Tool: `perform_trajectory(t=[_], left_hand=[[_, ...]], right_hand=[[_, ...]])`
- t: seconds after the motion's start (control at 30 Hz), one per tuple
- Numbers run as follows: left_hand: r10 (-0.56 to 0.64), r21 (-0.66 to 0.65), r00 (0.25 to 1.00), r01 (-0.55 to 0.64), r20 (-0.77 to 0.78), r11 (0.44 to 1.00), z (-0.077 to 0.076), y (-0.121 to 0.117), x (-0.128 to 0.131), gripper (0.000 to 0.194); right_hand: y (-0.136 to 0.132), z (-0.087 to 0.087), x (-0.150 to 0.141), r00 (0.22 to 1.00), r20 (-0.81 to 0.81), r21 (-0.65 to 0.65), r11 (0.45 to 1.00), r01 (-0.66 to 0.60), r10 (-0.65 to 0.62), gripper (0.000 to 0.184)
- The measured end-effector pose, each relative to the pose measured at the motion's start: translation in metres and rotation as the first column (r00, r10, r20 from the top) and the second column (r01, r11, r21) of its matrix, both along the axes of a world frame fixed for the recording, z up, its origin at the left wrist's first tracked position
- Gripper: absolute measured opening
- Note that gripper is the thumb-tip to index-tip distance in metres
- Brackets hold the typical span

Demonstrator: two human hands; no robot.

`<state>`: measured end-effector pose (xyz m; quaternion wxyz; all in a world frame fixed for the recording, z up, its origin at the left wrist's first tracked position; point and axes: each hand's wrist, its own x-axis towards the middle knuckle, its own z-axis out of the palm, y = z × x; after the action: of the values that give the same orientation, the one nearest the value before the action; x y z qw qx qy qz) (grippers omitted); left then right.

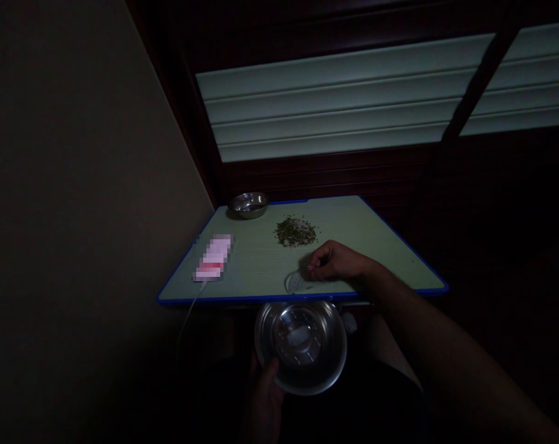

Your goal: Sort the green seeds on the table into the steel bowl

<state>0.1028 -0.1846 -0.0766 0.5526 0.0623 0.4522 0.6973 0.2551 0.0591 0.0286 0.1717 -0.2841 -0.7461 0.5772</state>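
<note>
the left hand (266,390) grips a steel bowl (326,364) just below the near edge of the table (381,246). the right hand (335,262), fingers curled in, is near that edge by a pale patch (297,282); whether it pinches anything cannot be told. green and white grains (297,232) lie mixed in one pile between near and far edges, so much seems left; it is too dim to tell what is done.
</note>
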Motion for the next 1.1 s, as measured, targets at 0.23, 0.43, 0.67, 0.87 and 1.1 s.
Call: perform_trajectory(t=[0.23,0.43,0.67,0.87,1.1], left_hand=[[-0.025,0.015,1.000,0.025,0.010,1.000,0.0001,0.0007,0.0004,0.069],[-0.019,0.017,1.000,0.019,0.011,1.000,0.0007,0.0005,0.0009,0.073],[-0.023,0.003,1.000,0.023,-0.005,1.000,0.0004,-0.0005,0.0009,0.073],[-0.030,0.010,1.000,0.030,0.004,1.000,0.0011,-0.0008,-0.0003,0.070],[-0.044,0.023,0.999,0.043,0.015,0.999,0.0014,-0.0004,0.0000,0.066]], right_hand=[[-0.0005,0.0024,-0.0012,1.000,0.016,0.009,1.000,0.022,-0.022,0.033],[-0.0041,0.0041,-0.0023,0.998,0.013,0.019,0.998,0.056,-0.056,0.033],[-0.0035,0.0053,0.0004,1.000,0.008,-0.016,1.000,-0.005,0.005,0.030],[-0.0037,0.0057,0.0003,1.000,0.012,-0.012,1.000,-0.008,0.009,0.025],[-0.0040,0.0060,0.0012,1.000,0.005,-0.015,1.000,0.004,-0.004,0.029]])
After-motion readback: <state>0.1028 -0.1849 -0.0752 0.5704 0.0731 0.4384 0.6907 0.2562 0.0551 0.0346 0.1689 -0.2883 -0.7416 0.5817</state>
